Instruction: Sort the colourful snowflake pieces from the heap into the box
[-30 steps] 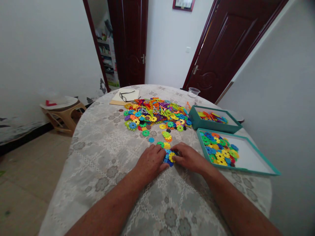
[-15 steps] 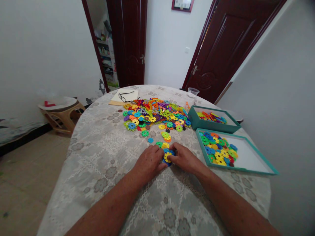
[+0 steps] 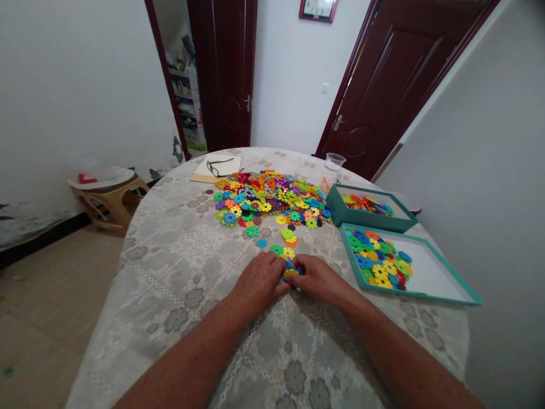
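Observation:
Between my two hands is a small cluster of blue and yellow notched plastic discs (image 3: 291, 274), low over the tablecloth. My left hand (image 3: 263, 278) grips its left side, fingers curled over it. From the right, the thumb and fingers of my right hand (image 3: 314, 277) close on the same discs, partly hiding them. Just beyond my fingertips lie a green disc (image 3: 276, 250) and a yellow disc (image 3: 288, 251). A little farther off are a lime disc (image 3: 287, 233) and a single blue disc (image 3: 261, 243).
A large pile of colourful discs (image 3: 268, 196) spreads across the table's middle. On the right stand a teal box (image 3: 361, 220) with pieces inside and a shallow teal lid (image 3: 443, 296) holding more discs. Glasses (image 3: 218, 168) rest on a pad at the back left; a clear plastic bowl (image 3: 335, 161) stands behind.
The disc cluster has tilted between my fingers, so its yellow disc now shows more edge-on. My right hand has shifted slightly over it; my left hand stays nearly in place.

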A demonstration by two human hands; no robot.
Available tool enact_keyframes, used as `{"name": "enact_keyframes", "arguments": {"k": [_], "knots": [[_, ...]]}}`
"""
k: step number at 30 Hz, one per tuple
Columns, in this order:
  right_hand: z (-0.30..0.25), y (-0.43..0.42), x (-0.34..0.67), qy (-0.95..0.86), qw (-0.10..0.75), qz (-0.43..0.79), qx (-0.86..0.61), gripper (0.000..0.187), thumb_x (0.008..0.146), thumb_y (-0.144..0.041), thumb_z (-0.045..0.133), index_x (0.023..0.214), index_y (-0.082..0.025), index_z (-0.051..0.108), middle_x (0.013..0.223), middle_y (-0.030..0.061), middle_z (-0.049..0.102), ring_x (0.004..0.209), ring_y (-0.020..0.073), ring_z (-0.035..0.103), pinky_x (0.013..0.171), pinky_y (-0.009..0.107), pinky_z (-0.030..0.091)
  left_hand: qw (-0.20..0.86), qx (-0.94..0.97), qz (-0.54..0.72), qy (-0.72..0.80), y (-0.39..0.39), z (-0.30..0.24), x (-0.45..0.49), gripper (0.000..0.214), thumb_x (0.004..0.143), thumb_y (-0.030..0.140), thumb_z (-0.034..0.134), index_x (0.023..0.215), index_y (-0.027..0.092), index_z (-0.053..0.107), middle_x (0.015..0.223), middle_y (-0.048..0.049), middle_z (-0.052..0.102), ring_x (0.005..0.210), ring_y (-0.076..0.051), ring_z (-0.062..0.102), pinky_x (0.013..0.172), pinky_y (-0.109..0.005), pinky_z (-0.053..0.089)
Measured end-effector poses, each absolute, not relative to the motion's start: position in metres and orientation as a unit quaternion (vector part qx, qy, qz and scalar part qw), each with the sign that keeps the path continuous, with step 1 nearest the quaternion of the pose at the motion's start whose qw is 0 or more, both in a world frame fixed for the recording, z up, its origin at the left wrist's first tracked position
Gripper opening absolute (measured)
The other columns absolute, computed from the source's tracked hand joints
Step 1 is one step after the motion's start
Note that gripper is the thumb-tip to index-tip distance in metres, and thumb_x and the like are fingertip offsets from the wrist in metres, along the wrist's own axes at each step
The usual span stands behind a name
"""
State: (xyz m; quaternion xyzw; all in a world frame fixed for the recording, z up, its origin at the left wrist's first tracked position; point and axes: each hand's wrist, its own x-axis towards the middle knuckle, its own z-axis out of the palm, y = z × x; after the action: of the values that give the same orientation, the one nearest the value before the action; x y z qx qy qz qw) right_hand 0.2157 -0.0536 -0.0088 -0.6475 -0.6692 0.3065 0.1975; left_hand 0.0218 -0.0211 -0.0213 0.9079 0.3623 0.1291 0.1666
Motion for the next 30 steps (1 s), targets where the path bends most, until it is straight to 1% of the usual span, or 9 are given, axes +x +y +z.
{"name": "enact_keyframes", "arguments": {"k": [5,8,13,16,18,21,25,28,30], "knots": [[-0.008,-0.058,0.211,-0.723,0.187,0.236,-0.622,0.007,0.088,-0.024,0.062,0.084,-0.018,0.063,0.089,0.0024,0.066,0.083,0.0173,0.057,0.07,0.027,0.034,0.169,0.907,0.126,0.363,-0.022,-0.019,0.022,0.024,0.09,0.034,0.076,0.103,0.022,0.059,0.114,-0.0079,0.063,0.111,-0.026,0.058,0.098,-0.04,0.049],[-0.005,-0.058,0.216,-0.723,0.181,0.233,-0.625,0.007,0.091,-0.023,0.059,0.085,-0.019,0.062,0.086,0.0018,0.067,0.081,0.0173,0.059,0.069,0.027,0.035,0.175,0.905,0.129,0.365,-0.022,-0.019,0.02,0.024,0.09,0.034,0.075,0.104,0.022,0.059,0.116,-0.0075,0.063,0.112,-0.026,0.058,0.099,-0.039,0.049],[0.006,-0.054,0.244,-0.703,0.197,0.193,-0.655,0.015,0.094,-0.034,0.057,0.086,-0.022,0.061,0.084,0.0012,0.067,0.08,0.0187,0.06,0.07,0.028,0.038,0.166,0.898,0.159,0.375,-0.022,-0.021,0.016,0.019,0.093,0.029,0.069,0.107,0.022,0.059,0.117,-0.008,0.062,0.112,-0.026,0.057,0.098,-0.039,0.049],[0.015,-0.05,0.277,-0.674,0.213,0.116,-0.698,0.018,0.095,-0.037,0.055,0.095,-0.022,0.064,0.088,0.0034,0.07,0.083,0.0209,0.063,0.073,0.029,0.041,0.159,0.891,0.164,0.392,-0.02,-0.02,0.013,0.013,0.095,0.029,0.065,0.104,0.022,0.059,0.116,-0.0084,0.062,0.109,-0.025,0.057,0.095,-0.039,0.049],[0.02,-0.049,0.302,-0.642,0.189,0.033,-0.742,0.021,0.097,-0.036,0.053,0.102,-0.02,0.066,0.094,0.0076,0.072,0.086,0.0231,0.065,0.074,0.031,0.042,0.154,0.887,0.163,0.404,-0.02,-0.019,0.011,0.013,0.095,0.03,0.064,0.104,0.022,0.059,0.115,-0.0088,0.062,0.108,-0.025,0.057,0.094,-0.039,0.048],[0.023,-0.051,0.338,-0.578,0.101,-0.072,-0.807,0.026,0.099,-0.033,0.05,0.109,-0.017,0.067,0.101,0.0155,0.074,0.091,0.0278,0.068,0.076,0.034,0.044,0.14,0.886,0.16,0.412,-0.019,-0.018,0.009,0.018,0.093,0.033,0.066,0.105,0.021,0.06,0.114,-0.0094,0.062,0.107,-0.026,0.057,0.094,-0.04,0.048],[0.022,-0.06,0.374,-0.495,0.029,-0.125,-0.859,0.034,0.101,-0.036,0.047,0.115,-0.013,0.068,0.107,0.0212,0.072,0.094,0.0343,0.07,0.074,0.039,0.046,0.123,0.89,0.147,0.414,-0.02,-0.017,0.009,0.023,0.091,0.039,0.069,0.104,0.022,0.061,0.114,-0.0093,0.062,0.106,-0.027,0.056,0.092,-0.04,0.047],[0.023,-0.063,0.381,-0.455,0.063,-0.163,-0.873,0.041,0.1,-0.041,0.049,0.126,-0.013,0.066,0.117,0.0242,0.068,0.101,0.0374,0.069,0.076,0.042,0.049,0.124,0.89,0.142,0.416,-0.021,-0.016,0.009,0.024,0.089,0.039,0.072,0.104,0.022,0.062,0.115,-0.009,0.062,0.107,-0.027,0.056,0.093,-0.04,0.047],[0.024,-0.061,0.37,-0.471,0.111,-0.179,-0.856,0.042,0.1,-0.041,0.051,0.128,-0.013,0.065,0.123,0.0234,0.065,0.107,0.0366,0.067,0.082,0.043,0.05,0.125,0.891,0.139,0.413,-0.021,-0.016,0.009,0.027,0.088,0.041,0.073,0.104,0.022,0.062,0.115,-0.0091,0.062,0.108,-0.028,0.056,0.093,-0.041,0.046]]}}
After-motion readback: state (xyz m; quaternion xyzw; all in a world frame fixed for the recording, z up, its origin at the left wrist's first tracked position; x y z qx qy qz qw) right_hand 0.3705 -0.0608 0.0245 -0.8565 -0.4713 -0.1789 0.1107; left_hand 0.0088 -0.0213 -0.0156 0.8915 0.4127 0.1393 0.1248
